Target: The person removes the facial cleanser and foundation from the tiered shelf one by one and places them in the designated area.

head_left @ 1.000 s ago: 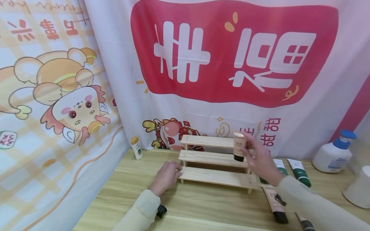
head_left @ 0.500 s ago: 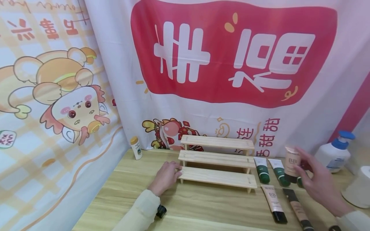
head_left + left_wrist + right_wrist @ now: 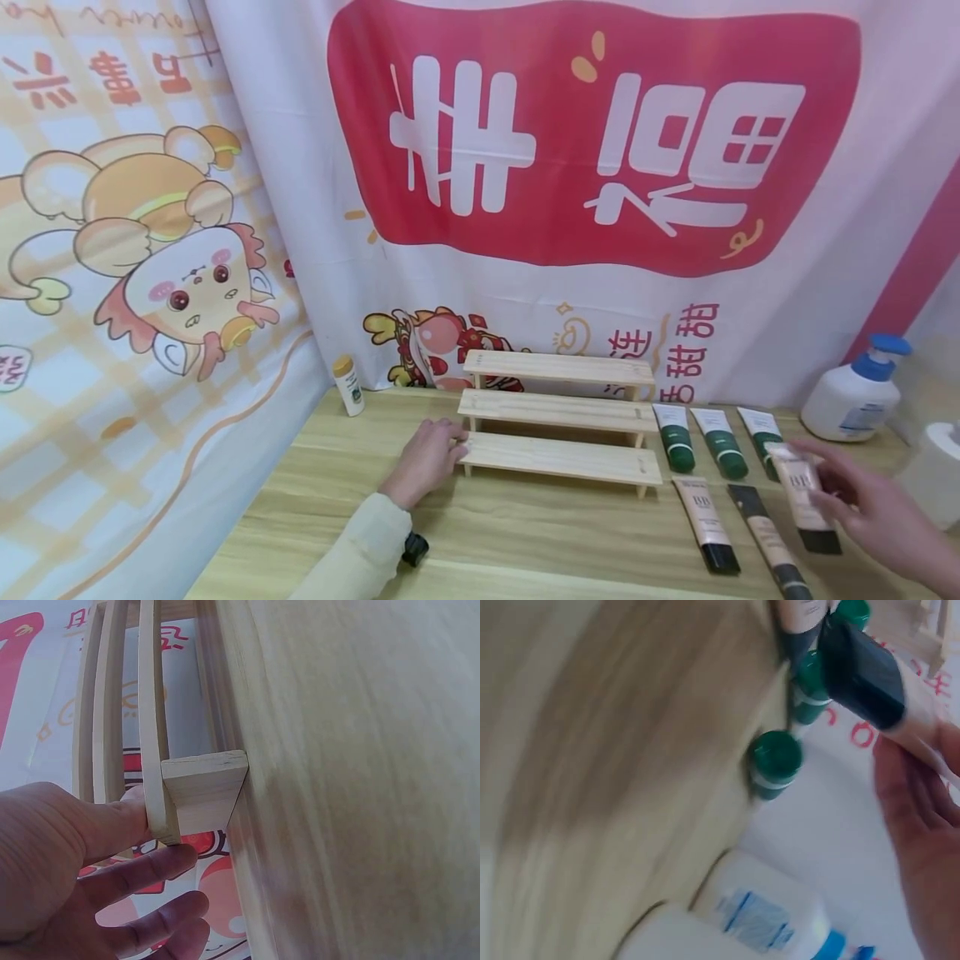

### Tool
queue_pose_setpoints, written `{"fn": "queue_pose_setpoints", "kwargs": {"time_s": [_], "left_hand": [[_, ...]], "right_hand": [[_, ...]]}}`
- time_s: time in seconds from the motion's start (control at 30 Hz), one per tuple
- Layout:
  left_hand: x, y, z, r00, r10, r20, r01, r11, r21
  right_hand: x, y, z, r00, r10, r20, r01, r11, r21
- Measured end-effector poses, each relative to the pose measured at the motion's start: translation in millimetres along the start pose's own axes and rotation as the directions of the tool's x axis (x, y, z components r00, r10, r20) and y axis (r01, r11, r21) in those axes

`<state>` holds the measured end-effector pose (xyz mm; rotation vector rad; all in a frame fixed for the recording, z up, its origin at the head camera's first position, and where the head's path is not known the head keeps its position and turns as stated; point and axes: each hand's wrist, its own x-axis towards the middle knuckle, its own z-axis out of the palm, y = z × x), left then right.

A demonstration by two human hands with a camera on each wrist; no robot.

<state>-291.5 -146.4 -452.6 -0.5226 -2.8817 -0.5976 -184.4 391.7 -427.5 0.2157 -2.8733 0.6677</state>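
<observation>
A three-step wooden display stand [image 3: 558,458] stands on the table in front of the backdrop. At its left end my left hand [image 3: 423,462] grips the lowest board; in the left wrist view the thumb lies on one face and a finger [image 3: 161,866] on the other. On the right side, my right hand [image 3: 873,504] pinches a beige BB cream tube [image 3: 804,492] by its edge, black cap downward. This tube is close over the table, beside a slim beige tube with dark ends [image 3: 768,537]. Another BB cream tube [image 3: 703,521] lies farther left.
Three white-and-green tubes [image 3: 718,446] lie in a row right of the stand. Behind my right hand are a white pump bottle with a blue top [image 3: 851,404] and a white cylindrical object [image 3: 933,471]. A small yellow-capped bottle [image 3: 348,387] stands at the back left.
My right hand has carried the BB cream tube from in front of the stand to the right and down near the table. My left hand keeps its hold on the stand.
</observation>
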Motion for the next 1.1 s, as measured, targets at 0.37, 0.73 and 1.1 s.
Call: {"fn": "queue_pose_setpoints", "kwargs": {"time_s": [0.37, 0.73, 1.1], "left_hand": [[-0.9, -1.5, -2.0, 1.0, -0.003, 0.003, 0.003, 1.0, -0.003], [-1.3, -2.1, -3.6, 1.0, 0.01, 0.006, -0.01, 1.0, 0.002], [-1.5, -8.0, -4.0, 1.0, 0.008, 0.028, -0.008, 1.0, 0.012]], "right_hand": [[0.8, 38.3, 16.4, 0.928, 0.199, 0.314, -0.235, 0.969, 0.08], [-0.6, 64.4, 29.5, 0.876, 0.298, 0.378, -0.344, 0.937, 0.058], [1.1, 51.6, 22.8, 0.949, 0.221, 0.223, -0.23, 0.973, 0.013]]}}
